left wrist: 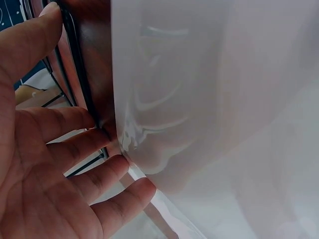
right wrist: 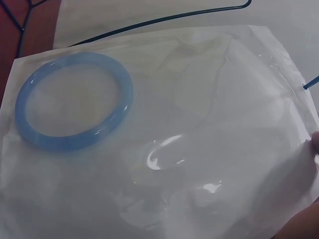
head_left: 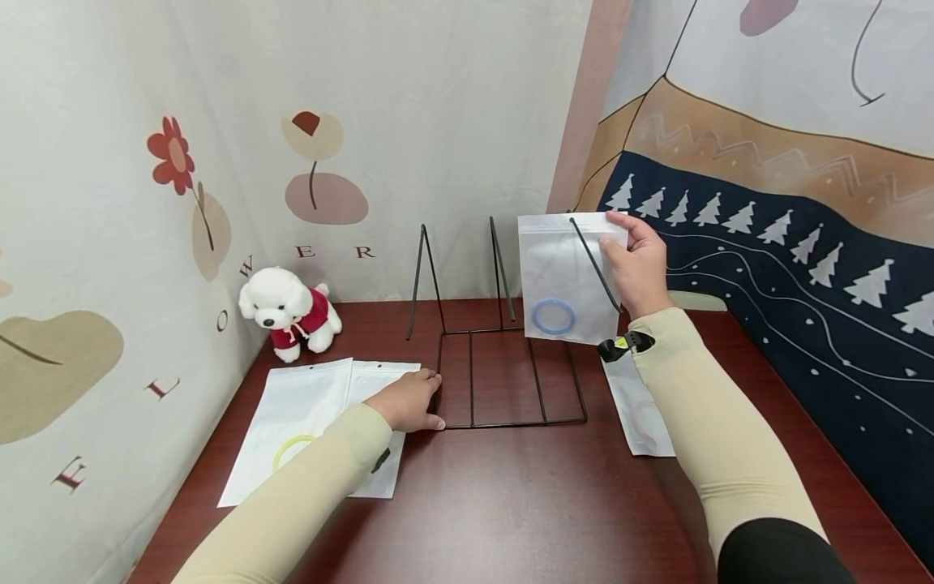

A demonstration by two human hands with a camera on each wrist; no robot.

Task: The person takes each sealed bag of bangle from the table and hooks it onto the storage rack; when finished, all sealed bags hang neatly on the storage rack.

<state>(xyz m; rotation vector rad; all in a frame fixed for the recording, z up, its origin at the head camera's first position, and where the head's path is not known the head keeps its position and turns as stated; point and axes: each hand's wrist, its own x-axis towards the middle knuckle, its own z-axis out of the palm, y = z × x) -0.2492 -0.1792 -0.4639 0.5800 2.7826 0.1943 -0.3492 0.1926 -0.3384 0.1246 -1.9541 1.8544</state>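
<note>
My right hand [head_left: 638, 264] pinches the upper right corner of a white zip-top plastic bag [head_left: 547, 264], holding it upright. A blue bangle-like ring [head_left: 553, 317] shows inside its lower part. A prong [right wrist: 312, 82] of the black wire rack [head_left: 511, 425] meets the bag at its top edge, seemingly through a hole there, and slants down in front of the bag. My left hand [head_left: 407, 399] rests at the rack's left front corner. In the left wrist view, thumb and fingers [left wrist: 79, 147] are stretched out, touching the wire, beside another white bag [left wrist: 199, 99].
Two overlapping white bags [head_left: 314, 397] lie at left, a yellow ring [head_left: 292, 448] in one. Another bag [head_left: 642, 410] lies partly under my right forearm. A white plush dog [head_left: 288, 312] in red stands at the back left. Printed curtains [head_left: 452, 122] enclose the table [head_left: 474, 503].
</note>
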